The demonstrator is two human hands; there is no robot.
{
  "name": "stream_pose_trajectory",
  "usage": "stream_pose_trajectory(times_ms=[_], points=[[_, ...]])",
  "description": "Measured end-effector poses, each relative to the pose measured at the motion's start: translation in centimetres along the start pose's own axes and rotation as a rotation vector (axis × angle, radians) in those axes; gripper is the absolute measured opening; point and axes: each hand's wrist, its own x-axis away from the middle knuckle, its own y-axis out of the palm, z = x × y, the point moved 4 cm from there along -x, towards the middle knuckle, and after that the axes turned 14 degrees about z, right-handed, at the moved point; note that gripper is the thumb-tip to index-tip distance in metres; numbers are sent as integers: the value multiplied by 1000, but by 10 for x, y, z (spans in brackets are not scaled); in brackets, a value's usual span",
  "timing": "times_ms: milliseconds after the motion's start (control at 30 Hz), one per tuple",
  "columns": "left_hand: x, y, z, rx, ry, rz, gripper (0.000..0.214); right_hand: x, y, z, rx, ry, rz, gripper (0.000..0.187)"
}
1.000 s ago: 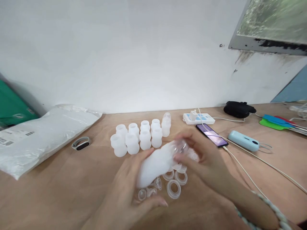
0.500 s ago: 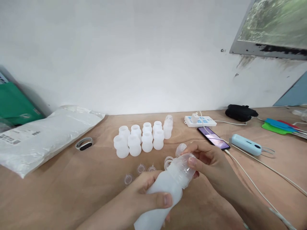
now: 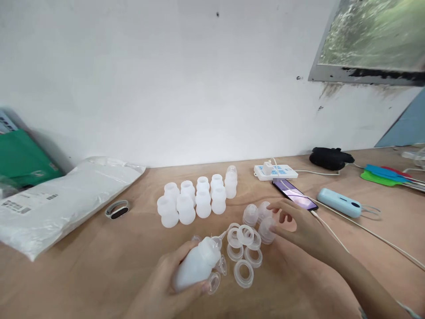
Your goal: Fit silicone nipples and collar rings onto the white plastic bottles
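A milky white baby bottle (image 3: 195, 268) lies tilted in my left hand (image 3: 169, 274), its fingers wrapped round the body; the bottle's neck points up and to the right and has no clear cap over it. My right hand (image 3: 282, 217) is over the clear dome caps (image 3: 250, 215), thumb and index finger apart. Its thumb tip is at the nearest dome cap (image 3: 266, 231). Several translucent rings (image 3: 244, 273) lie between the hands. Clear bottle teats (image 3: 214, 282) lie beside and partly behind the held bottle.
Two rows of white bottles (image 3: 186, 209) stand near the wall, with a capped bottle (image 3: 231, 182) at their right end. A power strip (image 3: 275, 172), phone (image 3: 295, 195), cables and light-blue device (image 3: 339, 203) are to the right. Left lie a wristband (image 3: 117, 209) and white parcel (image 3: 73, 199).
The clear cap has come off the held bottle. My left hand has moved left with the bottle, and my right hand has parted from it to the caps. The view has shifted slightly.
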Motion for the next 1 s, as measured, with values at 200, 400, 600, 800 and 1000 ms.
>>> stream_pose_trajectory(times_ms=[200, 400, 600, 800, 1000], points=[[-13, 10, 34, -366, 382, 44, 44, 8, 6, -36, -112, 19, -22, 21], [-7, 30, 59, -702, 914, 169, 39, 17, 43, -81, -418, 186, -351, 22], [-21, 29, 59, -612, 792, 38, 39, 4, 58, -89, -589, 268, -377, 18], [-40, 21, 59, -141, 193, -251, 23, -2, 53, -86, -610, -243, -237, 28], [-37, 20, 45, -390, 361, -75, 38, 0, 58, -76, -503, -92, -267, 52]])
